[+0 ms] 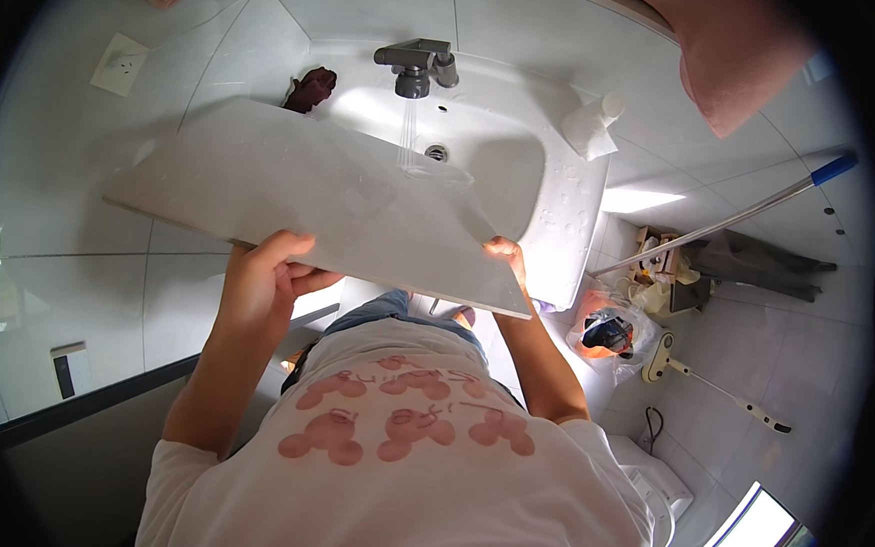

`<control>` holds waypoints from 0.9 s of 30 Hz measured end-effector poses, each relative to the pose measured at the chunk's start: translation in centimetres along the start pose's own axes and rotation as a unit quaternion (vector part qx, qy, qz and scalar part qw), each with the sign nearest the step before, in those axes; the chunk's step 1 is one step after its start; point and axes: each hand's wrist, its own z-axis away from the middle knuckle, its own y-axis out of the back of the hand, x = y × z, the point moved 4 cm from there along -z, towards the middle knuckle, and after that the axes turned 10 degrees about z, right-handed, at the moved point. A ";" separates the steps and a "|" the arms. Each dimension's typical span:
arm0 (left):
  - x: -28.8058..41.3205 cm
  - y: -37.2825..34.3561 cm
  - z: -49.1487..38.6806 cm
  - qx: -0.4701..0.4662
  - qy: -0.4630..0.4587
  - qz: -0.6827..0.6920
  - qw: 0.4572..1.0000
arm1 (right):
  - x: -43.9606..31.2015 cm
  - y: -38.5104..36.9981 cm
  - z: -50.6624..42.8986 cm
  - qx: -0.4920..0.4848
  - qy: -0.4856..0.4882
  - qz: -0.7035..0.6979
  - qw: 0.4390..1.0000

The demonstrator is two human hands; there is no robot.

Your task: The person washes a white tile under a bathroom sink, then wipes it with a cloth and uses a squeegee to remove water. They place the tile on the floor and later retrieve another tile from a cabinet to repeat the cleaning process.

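Observation:
A flat, wet white panel (300, 182) spans the near part of the white washbasin (508, 165), its left end reaching beyond the basin's side. My left hand (276, 267) grips the panel's near edge, thumb on top and fingers underneath. At its right end, my right hand (510, 259) holds the side edge with the thumb over the top face. Water runs from the dark grey faucet (414, 69) onto the panel's far part and spreads there. The drain (436, 152) shows just past the panel's far edge.
On the basin's rim lie a dark red cloth (311, 89) at left and a white paper roll (593, 125) at right. A blue-handled pole (742, 213) leans at right, near plastic bags (607, 329) and a small shelf (656, 260). A toilet (653, 490) stands behind on the right.

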 end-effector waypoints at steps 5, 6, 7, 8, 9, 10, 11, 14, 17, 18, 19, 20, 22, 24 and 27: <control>0.5 0.9 2.0 0.007 0.020 0.018 1.000 | 0.1 -3.3 3.8 0.013 -0.025 -0.024 0.999; 0.5 1.1 2.4 0.001 0.022 0.023 0.999 | 0.0 -4.3 4.6 0.016 -0.028 -0.026 0.999; 0.4 1.3 2.8 0.002 0.023 0.026 0.999 | -0.2 -5.2 5.4 0.020 -0.030 -0.029 0.999; 0.3 1.6 3.2 0.004 0.024 0.029 0.999 | -0.3 -6.4 6.3 0.004 -0.030 -0.037 0.999; 0.1 2.0 3.7 0.005 0.023 0.033 0.999 | -0.5 -7.1 7.3 0.055 -0.028 -0.026 0.998; -0.2 2.3 4.1 0.005 0.028 0.053 0.998 | -0.8 -8.1 8.5 0.085 -0.025 -0.021 0.996; -0.5 2.6 4.5 0.004 0.031 0.073 0.997 | -1.0 -9.0 9.6 0.120 -0.024 -0.007 0.993; -1.3 2.9 5.4 -0.036 0.048 0.118 0.991 | -1.7 -12.2 12.3 0.124 0.008 0.010 0.992; -2.6 3.3 6.6 -0.035 0.073 0.126 0.989 | -2.0 -15.1 15.3 0.148 0.048 0.057 0.986; -2.9 3.3 7.0 -0.051 0.070 0.135 0.987 | -2.1 -15.9 16.2 0.157 0.068 0.077 0.982; -3.4 3.5 7.1 -0.059 0.087 0.149 0.983 | -2.1 -16.8 17.0 0.166 0.087 0.097 0.978; -3.8 3.3 6.9 -0.096 0.092 0.172 0.976 | -2.0 -17.9 17.6 0.153 0.097 0.092 0.979; -4.8 3.1 6.4 -0.155 0.095 0.205 0.962 | -2.1 -19.7 18.8 0.180 0.102 0.104 0.973; -5.9 3.0 5.9 -0.199 0.095 0.223 0.950 | -2.3 -21.5 19.8 0.215 0.109 0.118 0.963; -7.9 3.3 5.1 -0.173 0.128 0.280 0.935 | -2.3 -23.9 20.6 0.244 0.141 0.152 0.947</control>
